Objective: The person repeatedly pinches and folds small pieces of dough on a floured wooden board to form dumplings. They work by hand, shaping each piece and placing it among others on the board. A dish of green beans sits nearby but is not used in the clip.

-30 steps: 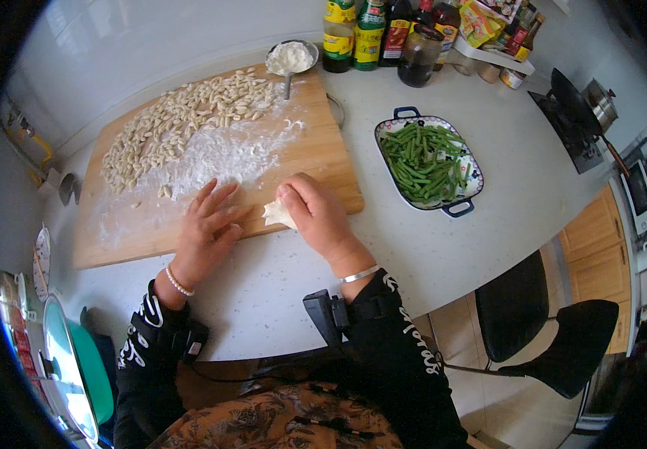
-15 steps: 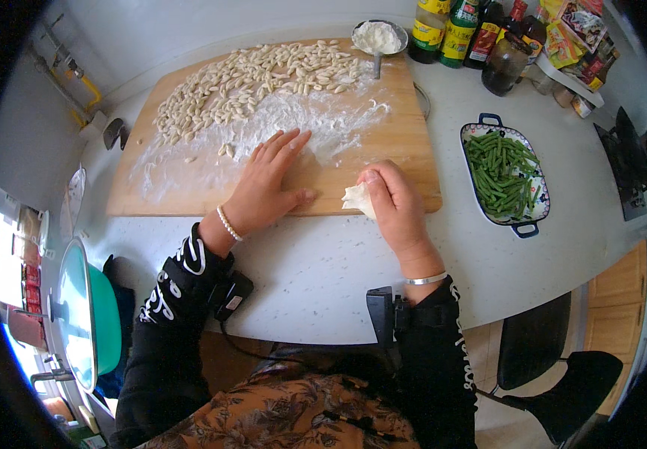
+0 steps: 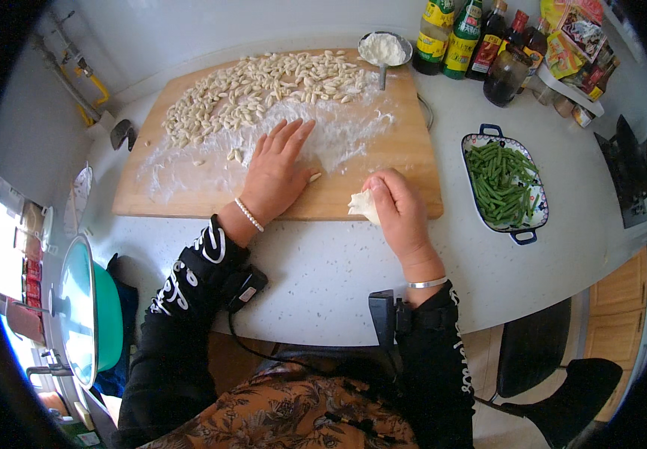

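Observation:
My left hand [image 3: 277, 166] lies over the floured part of a wooden board [image 3: 211, 206], its fingers stretched out. A small piece of dough [image 3: 314, 177] shows at the tip of its thumb. My right hand [image 3: 397, 206] is closed round a lump of white dough [image 3: 364, 206], whose ragged end sticks out on the left side, above the board's near edge. Many small shaped dough pieces [image 3: 263, 86] are spread over the far part of the board. White flour [image 3: 338, 135] is dusted between them and my hands.
A strainer with flour [image 3: 383, 51] rests at the board's far right corner. On the right stands a patterned dish [image 3: 475, 187] of cut green beans [image 3: 501, 176]. Several bottles [image 3: 462, 41] and a dark jar [image 3: 506, 76] line the back. A green basin [image 3: 106, 318] is at the left.
My left hand has shifted slightly right over the board, and a small dough piece now shows by its thumb. My right hand keeps its grip on the dough. The view has tilted slightly.

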{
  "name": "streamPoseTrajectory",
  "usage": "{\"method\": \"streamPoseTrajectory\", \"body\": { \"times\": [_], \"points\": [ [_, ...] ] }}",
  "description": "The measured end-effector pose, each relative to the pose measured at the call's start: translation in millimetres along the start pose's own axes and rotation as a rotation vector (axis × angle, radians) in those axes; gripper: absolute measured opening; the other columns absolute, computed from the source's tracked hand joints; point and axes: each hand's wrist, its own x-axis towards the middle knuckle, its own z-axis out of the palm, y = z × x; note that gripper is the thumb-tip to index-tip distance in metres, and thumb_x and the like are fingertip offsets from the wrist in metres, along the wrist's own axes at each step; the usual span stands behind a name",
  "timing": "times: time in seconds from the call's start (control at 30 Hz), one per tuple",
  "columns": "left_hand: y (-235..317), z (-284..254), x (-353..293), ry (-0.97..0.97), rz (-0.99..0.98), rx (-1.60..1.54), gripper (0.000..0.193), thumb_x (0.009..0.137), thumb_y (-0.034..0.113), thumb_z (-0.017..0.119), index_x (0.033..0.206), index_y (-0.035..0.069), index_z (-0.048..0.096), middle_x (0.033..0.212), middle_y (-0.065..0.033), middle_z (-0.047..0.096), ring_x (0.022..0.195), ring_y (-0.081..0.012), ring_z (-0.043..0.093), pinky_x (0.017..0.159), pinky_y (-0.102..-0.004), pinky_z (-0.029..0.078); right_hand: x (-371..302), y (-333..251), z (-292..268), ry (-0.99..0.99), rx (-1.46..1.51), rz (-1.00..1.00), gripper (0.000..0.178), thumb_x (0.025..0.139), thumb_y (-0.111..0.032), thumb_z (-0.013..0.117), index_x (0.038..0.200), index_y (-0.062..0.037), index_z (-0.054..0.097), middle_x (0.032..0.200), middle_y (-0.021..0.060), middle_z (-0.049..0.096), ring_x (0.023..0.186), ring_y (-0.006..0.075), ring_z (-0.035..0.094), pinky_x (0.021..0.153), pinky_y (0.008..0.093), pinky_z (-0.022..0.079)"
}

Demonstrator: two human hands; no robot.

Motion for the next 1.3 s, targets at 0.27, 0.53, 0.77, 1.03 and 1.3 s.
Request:
{"method": "streamPoseTrajectory", "body": {
  "times": [0.27, 0.53, 0.77, 1.03, 1.3],
  "points": [
    [-9, 2, 1, 0.090, -0.030, 0.153, 0.070, 0.071, 0.007, 0.070, 0.134, 0.014, 0.042, 0.133, -0.0126, 0.047, 0.127, -0.0345, 0.041, 0.103, -0.0485, 0.036, 0, -1, -1, -0.006, 0.018, -0.007, 0.018, 0.094, -0.017, 0.050, 0.091, -0.0011, 0.058, 0.084, 0.0123, 0.062, 0.078, 0.0289, 0.060, 0.070, 0.0366, 0.048],
    [2, -15, -19, 0.086, -0.086, -0.161, 0.013, 0.070, 0.008, 0.072, 0.078, 0.004, 0.061, 0.084, -0.0117, 0.060, 0.081, -0.0329, 0.057, 0.071, -0.0400, 0.047, -3, 0, -3, -0.020, 0.045, 0.000, 0.018, 0.094, -0.017, 0.049, 0.091, -0.0009, 0.057, 0.085, 0.0124, 0.061, 0.079, 0.0285, 0.060, 0.072, 0.0356, 0.047],
    [9, -22, -18, 0.092, -0.177, -0.259, 0.021, 0.081, 0.018, 0.066, 0.070, 0.001, 0.060, 0.067, -0.0148, 0.057, 0.066, -0.0333, 0.057, 0.060, -0.0420, 0.045, -4, 1, -1, -0.001, 0.053, -0.006, 0.018, 0.094, -0.016, 0.048, 0.090, -0.0011, 0.057, 0.085, 0.0124, 0.061, 0.079, 0.0295, 0.060, 0.072, 0.0363, 0.047],
    [12, -22, -19, -0.029, -0.171, -0.135, 0.028, 0.085, 0.022, 0.063, 0.067, 0.002, 0.056, 0.066, -0.0153, 0.056, 0.067, -0.0351, 0.057, 0.060, -0.0435, 0.045, -4, -1, -3, -0.001, 0.035, 0.000, 0.017, 0.093, -0.016, 0.049, 0.088, -0.0015, 0.057, 0.085, 0.0127, 0.062, 0.078, 0.0301, 0.061, 0.071, 0.0372, 0.048],
    [10, -20, -20, -0.010, -0.139, -0.156, 0.015, 0.084, 0.013, 0.059, 0.076, 0.001, 0.055, 0.075, -0.0178, 0.057, 0.074, -0.0369, 0.057, 0.066, -0.0438, 0.046, -4, -3, -4, 0.001, 0.025, 0.010, 0.018, 0.093, -0.017, 0.050, 0.090, -0.0015, 0.058, 0.086, 0.0127, 0.063, 0.080, 0.0309, 0.062, 0.071, 0.0374, 0.049]
  ]
}}
